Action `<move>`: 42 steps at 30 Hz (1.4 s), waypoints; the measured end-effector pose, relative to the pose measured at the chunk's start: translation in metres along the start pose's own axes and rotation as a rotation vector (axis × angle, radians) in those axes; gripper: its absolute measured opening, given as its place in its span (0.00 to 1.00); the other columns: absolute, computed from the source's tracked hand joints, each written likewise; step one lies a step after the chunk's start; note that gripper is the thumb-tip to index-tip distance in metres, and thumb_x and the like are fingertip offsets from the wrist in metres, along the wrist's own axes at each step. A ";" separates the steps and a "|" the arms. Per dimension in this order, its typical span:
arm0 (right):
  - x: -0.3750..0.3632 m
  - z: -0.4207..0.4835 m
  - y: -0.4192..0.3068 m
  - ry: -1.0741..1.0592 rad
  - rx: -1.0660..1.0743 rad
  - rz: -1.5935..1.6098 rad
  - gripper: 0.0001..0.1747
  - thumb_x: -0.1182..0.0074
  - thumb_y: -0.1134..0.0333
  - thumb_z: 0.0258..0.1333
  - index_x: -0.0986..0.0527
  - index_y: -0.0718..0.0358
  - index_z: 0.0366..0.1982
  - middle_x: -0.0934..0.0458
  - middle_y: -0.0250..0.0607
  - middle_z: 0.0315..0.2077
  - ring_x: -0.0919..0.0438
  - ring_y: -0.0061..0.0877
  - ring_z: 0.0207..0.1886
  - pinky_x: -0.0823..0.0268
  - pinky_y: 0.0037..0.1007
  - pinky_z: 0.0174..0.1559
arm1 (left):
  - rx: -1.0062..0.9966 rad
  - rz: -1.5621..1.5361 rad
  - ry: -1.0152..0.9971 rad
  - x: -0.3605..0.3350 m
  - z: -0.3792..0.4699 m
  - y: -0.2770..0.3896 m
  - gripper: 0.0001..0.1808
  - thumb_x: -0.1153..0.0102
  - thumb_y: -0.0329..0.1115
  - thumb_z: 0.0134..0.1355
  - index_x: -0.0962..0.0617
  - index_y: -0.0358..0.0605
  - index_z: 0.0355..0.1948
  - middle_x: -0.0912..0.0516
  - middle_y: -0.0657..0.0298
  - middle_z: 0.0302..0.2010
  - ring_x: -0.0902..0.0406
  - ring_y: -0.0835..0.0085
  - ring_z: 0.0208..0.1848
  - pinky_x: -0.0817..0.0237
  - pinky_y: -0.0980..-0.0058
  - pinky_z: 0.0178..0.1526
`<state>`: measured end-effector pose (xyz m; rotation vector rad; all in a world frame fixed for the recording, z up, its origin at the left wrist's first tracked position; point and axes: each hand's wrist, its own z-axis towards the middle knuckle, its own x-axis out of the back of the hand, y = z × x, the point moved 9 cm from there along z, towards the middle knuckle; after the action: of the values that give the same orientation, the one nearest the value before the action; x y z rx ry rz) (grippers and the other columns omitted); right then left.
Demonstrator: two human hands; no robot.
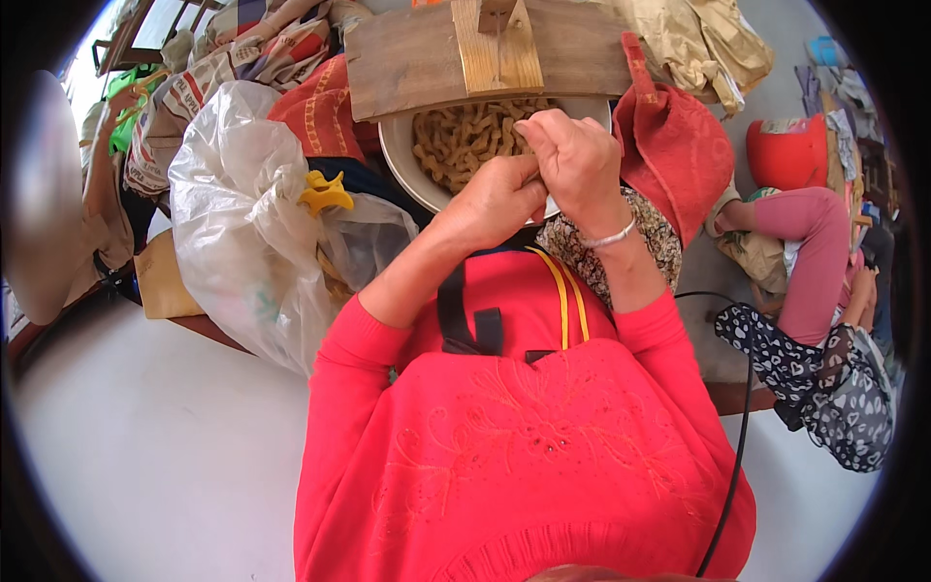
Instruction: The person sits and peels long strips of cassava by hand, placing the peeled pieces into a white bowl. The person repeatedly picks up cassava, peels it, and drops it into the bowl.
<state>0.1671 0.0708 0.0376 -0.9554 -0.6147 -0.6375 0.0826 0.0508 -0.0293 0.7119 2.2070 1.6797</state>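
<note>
A white basin point(404, 171) stands before me, holding many brown, knobbly pieces point(454, 142) whose kind I cannot settle. Over its near right part, my left hand point(502, 196) and my right hand point(578, 156) come together, fingers curled and thumbs close to each other. Whatever may lie between the fingertips is hidden by them. Across the far rim of the basin lies a wooden board point(407, 69) with a paler wood block point(494, 58) on it and an upright thin metal piece point(499, 51) at its middle. A bracelet point(609, 236) circles my right wrist.
A translucent plastic bag point(240, 218) with a yellow clip point(326, 193) bulges at left. Red cloth point(673, 153) hangs right of the basin. A black cable point(743, 429) runs down my right side. Other people sit at both sides; a red bucket point(787, 153) stands farther right.
</note>
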 end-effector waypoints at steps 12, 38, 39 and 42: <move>-0.040 -0.039 -0.023 -0.350 -0.799 1.493 0.09 0.45 0.68 0.62 0.20 0.67 0.33 0.26 0.24 0.18 0.32 0.10 0.21 0.41 0.18 0.23 | -0.158 -0.222 0.101 0.041 0.021 0.006 0.24 0.55 0.47 0.72 0.19 0.35 0.32 0.26 0.73 0.20 0.34 0.86 0.21 0.44 0.83 0.22; -0.082 -0.083 0.042 -0.356 -0.915 1.414 0.16 0.47 0.58 0.64 0.21 0.63 0.41 0.19 0.31 0.35 0.23 0.17 0.39 0.32 0.22 0.43 | -0.584 0.551 0.433 0.019 -0.034 0.027 0.15 0.43 0.23 0.56 0.24 0.38 0.47 0.20 0.52 0.39 0.20 0.55 0.38 0.28 0.69 0.38; -0.081 -0.081 0.039 -0.353 -0.944 1.498 0.15 0.47 0.59 0.64 0.22 0.63 0.42 0.19 0.31 0.36 0.23 0.17 0.39 0.32 0.22 0.44 | -0.600 0.497 0.441 0.019 -0.033 0.025 0.17 0.43 0.22 0.56 0.24 0.37 0.48 0.20 0.52 0.41 0.20 0.55 0.39 0.27 0.70 0.39; -0.084 -0.077 0.036 -0.359 -0.958 1.671 0.13 0.47 0.64 0.63 0.22 0.64 0.43 0.20 0.31 0.39 0.23 0.17 0.40 0.32 0.22 0.45 | -0.614 0.428 0.425 0.021 -0.031 0.027 0.18 0.44 0.22 0.56 0.25 0.37 0.49 0.21 0.51 0.44 0.20 0.54 0.41 0.27 0.69 0.43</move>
<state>0.1526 0.0363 -0.0759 -2.0428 0.3867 0.8713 0.0551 0.0419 0.0072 0.7325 1.6489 2.7619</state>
